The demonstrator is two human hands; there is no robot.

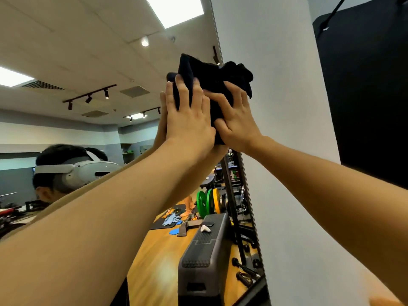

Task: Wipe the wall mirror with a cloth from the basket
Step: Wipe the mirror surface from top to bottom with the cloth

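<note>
The wall mirror point(88, 62) fills the left and middle of the head view; its right edge runs down beside a white wall. A bunched dark navy cloth point(212, 78) is pressed against the glass near that upper right edge. My left hand point(189, 120) lies flat on the cloth's left part, fingers spread upward. My right hand point(236, 120) grips the cloth's lower right part, fingers dug into the folds. Both arms reach up and forward. The basket is out of sight.
The white wall point(282, 129) stands right of the mirror, with a black panel point(371, 96) further right. The mirror reflects a person wearing a white headset point(77, 171), a grey step platform point(205, 257), coloured weight plates point(208, 202) and a wooden floor.
</note>
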